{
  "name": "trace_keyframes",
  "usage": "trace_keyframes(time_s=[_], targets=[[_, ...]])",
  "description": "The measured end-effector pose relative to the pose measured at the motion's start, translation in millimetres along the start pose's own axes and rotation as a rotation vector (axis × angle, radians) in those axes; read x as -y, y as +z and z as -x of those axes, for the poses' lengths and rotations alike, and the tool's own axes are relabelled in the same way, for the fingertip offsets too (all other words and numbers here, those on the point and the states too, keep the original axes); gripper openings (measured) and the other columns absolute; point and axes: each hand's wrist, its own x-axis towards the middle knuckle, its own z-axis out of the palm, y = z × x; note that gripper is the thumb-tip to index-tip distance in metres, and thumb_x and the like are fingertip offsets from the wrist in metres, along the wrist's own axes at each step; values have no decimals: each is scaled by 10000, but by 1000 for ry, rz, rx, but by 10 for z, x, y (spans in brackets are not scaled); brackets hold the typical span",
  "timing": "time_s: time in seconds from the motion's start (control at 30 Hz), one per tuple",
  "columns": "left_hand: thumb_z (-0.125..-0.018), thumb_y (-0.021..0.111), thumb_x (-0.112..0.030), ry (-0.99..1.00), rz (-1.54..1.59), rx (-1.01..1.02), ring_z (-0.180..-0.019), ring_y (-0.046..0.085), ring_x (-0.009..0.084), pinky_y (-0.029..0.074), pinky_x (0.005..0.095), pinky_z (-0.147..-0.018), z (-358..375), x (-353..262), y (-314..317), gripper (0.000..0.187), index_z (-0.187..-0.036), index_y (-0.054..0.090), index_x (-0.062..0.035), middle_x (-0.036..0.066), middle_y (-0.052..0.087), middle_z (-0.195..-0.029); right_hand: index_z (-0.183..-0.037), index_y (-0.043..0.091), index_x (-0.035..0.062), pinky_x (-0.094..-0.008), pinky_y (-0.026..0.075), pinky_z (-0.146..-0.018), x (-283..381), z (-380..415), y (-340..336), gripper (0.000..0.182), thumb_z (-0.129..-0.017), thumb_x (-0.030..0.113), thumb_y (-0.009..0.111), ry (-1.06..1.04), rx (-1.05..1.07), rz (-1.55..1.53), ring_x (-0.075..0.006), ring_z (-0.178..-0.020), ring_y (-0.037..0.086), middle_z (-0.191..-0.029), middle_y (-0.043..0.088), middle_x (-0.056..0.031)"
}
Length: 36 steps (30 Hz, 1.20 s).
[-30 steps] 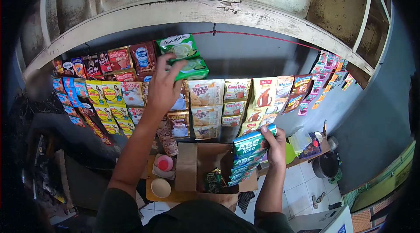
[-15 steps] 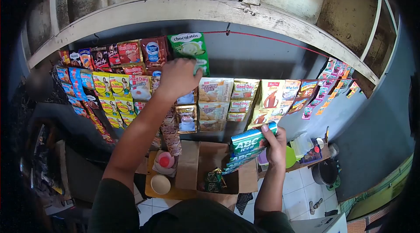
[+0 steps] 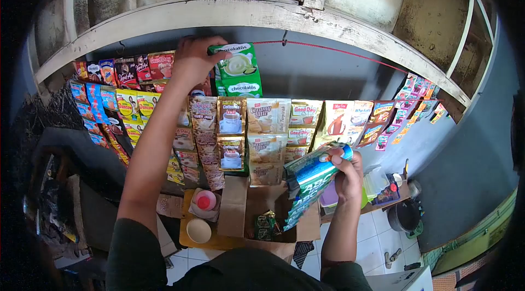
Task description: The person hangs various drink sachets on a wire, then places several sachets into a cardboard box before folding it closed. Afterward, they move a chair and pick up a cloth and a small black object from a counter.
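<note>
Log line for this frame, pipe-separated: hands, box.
left hand: at upper-left corner of Chocolatos strip | right hand: holding ABC sachets | cardboard box: open, green packets inside

From my head, one wide view looks forward and down over my hands point(image 3: 348, 176) toward the near wall point(image 3: 339, 77).

Grey wall point(image 3: 339, 75) under white wooden beam point(image 3: 229, 13), white tiled floor point(image 3: 373, 233)

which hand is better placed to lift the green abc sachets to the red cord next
Likely the right hand: it grips the green ABC sachets near their top, below a bare stretch of the red cord. The left hand is up at the Chocolatos sachets.
</note>
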Motion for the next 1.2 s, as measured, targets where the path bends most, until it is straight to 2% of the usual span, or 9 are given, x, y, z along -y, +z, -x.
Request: trace_keyframes(time_s=[0.2,0.4,0.67,0.73,0.83,0.9,1.0,1.1,1.2], targets=[[-756,727,-350,56,247,92,-883,646,283,495,342,-791,-180,153,66,324,-1005,674,-150,89,693,-895,-834,662,-12,-264,470,-656,25,34,-5,121,-758,81,665,-56,-30,-49,-158,-726,623,-828,673,-110],[-824,678,-374,275,57,-21,-930,639,295,483,366,-833,-72,-420,22,339,-1061,649,-134,121,673,-1027,-834,667,-8,-262,468,-648,-19,71,-73,137,-760,107,675,-47,-22,-50,-159,-734,628,-828,679,-111],[-855,636,-450,128,161,111,-911,638,268,484,361,-824,-216,-805,134,386,-1051,669,-120,128,676,-996,-798,661,25,-235,467,-536,8,176,-94,116,-752,126,693,-106,-82,-1,-140,-641,619,-805,682,-99],[-854,640,-447,118,206,101,-876,643,252,485,351,-812,-255,-800,218,390,-1045,673,-108,123,680,-967,-789,655,33,-232,467,-528,50,216,-168,109,-749,125,698,2,-50,19,-139,-641,623,-790,679,-92],[-859,624,-401,93,211,96,-829,655,234,499,360,-759,-340,-744,354,278,-954,695,-150,68,687,-851,-794,649,31,-244,476,-556,74,271,-192,110,-751,120,697,10,-79,24,-146,-679,635,-786,676,-91],[-880,656,-257,213,374,112,-784,606,136,478,295,-768,-414,-640,442,239,-962,655,-32,68,677,-871,-825,657,15,-239,455,-517,33,283,-214,137,-748,125,683,-5,-99,39,-148,-640,619,-782,672,-98],[-880,652,-166,194,415,152,-807,603,114,465,279,-763,-462,-620,451,151,-924,644,-21,55,677,-871,-857,666,-2,-233,435,-478,18,287,-242,173,-745,131,668,-20,-111,40,-147,-602,604,-777,670,-105],[-857,652,-281,114,410,74,-755,645,190,495,318,-701,-421,-683,435,185,-940,686,-119,53,692,-880,-850,665,-1,-231,433,-478,-2,277,-312,168,-745,129,665,-6,-108,28,-143,-611,607,-775,672,-104],[-860,652,-292,152,455,41,-742,640,179,492,313,-689,-404,-688,434,194,-951,688,-125,35,695,-884,-836,664,0,-227,431,-483,-12,279,-341,156,-745,127,664,29,-119,43,-140,-623,611,-774,671,-98]])
